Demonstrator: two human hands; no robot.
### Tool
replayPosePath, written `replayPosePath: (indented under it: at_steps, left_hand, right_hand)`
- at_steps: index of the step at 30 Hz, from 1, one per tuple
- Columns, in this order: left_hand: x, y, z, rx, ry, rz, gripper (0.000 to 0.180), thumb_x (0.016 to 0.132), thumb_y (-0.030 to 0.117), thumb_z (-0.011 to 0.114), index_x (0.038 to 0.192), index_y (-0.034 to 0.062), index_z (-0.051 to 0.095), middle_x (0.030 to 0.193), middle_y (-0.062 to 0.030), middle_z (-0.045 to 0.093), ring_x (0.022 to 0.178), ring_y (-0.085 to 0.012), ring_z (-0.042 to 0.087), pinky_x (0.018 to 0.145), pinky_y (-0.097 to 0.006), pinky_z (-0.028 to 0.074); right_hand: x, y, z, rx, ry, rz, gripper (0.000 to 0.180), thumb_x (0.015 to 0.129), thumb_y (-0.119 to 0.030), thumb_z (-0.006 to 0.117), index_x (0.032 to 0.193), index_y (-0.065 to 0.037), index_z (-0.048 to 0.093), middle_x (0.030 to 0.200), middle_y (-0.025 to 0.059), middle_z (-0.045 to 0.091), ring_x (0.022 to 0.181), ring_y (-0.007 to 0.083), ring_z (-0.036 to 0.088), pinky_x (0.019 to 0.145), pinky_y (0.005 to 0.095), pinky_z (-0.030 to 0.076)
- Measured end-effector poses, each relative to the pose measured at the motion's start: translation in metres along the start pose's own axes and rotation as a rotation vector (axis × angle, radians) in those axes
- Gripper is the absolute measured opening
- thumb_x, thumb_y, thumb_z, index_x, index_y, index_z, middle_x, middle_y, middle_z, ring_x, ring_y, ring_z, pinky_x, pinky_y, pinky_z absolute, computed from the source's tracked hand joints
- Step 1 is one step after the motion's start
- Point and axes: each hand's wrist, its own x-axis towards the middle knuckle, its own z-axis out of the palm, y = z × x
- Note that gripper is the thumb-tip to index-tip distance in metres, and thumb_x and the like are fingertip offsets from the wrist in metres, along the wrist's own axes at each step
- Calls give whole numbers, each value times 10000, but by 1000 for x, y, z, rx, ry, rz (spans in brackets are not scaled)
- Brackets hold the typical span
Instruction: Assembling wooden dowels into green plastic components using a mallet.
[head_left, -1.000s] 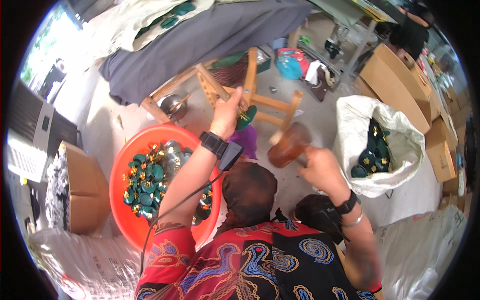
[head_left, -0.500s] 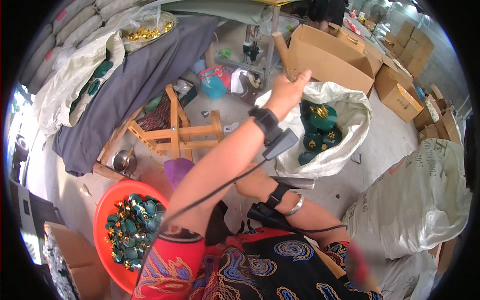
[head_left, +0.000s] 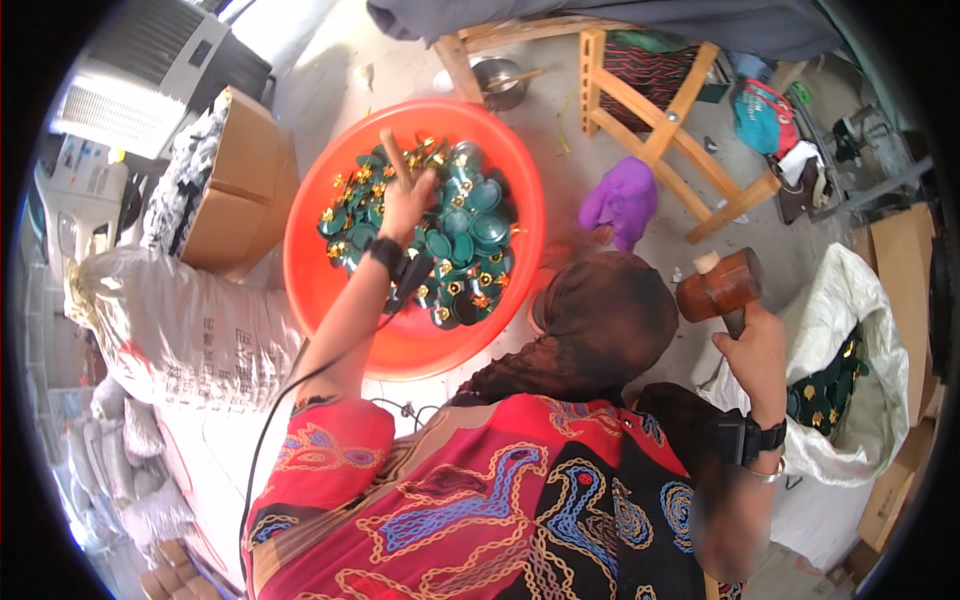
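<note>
My left hand is closed round a wooden stick, over the large orange-red basin at the left. Its fingertips are among the heaped dark green discs with gold flower-like fittings; I cannot tell whether they touch one. On the right, my right hand is wrapped round the dark handle of a mallet with a brown, barrel-shaped head, raised off the floor. Beyond that hand stands an open white woven sack holding more green and gold pieces.
A wooden folding frame stands at the far side, with a purple cloth-like thing nearer me. Next to the basin are a metal pot, a cardboard box and a full white sack. A cable runs along my left arm.
The view has swung left, from the open sack to the basin. My left hand, still holding the stick, has moved from above the sack into the basin. The mallet's head now shows.
</note>
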Motion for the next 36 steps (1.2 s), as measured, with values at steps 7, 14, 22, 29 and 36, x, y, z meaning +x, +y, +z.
replayPosePath:
  at_steps: [7,14,22,29,36]
  left_hand:
    - [-63,-156,14,10,188,-258,461,815,357,640,1149,50,558,716,-55,623,660,-152,595,624,-318,470]
    - [-58,-198,42,650,76,-386,336,723,317,687,939,68,622,825,-132,653,768,-308,631,687,-405,482]
    - [-41,-207,55,739,29,-419,240,703,179,592,891,44,657,885,-193,643,854,-355,618,751,-439,491]
    - [-55,-201,28,757,154,-408,202,710,184,607,839,35,647,812,-174,652,791,-340,633,706,-427,501]
    - [-45,-163,-34,283,190,-437,168,661,86,650,801,1,614,709,-141,647,661,-250,642,603,-360,501]
  right_hand:
    - [15,-20,11,44,-65,11,359,598,-88,678,921,17,560,770,251,578,794,423,565,669,421,458]
    - [18,-39,18,102,-37,53,315,594,-105,687,843,32,552,755,249,576,762,428,565,647,418,458]
    - [12,-40,16,9,-47,91,324,595,-112,689,863,23,566,748,241,587,767,419,571,665,427,464]
    - [5,-42,16,28,24,33,339,595,-109,699,880,22,571,757,246,588,779,419,573,667,423,467]
    - [5,-26,13,123,106,51,315,591,-96,696,843,31,556,715,245,575,733,424,571,619,408,457]
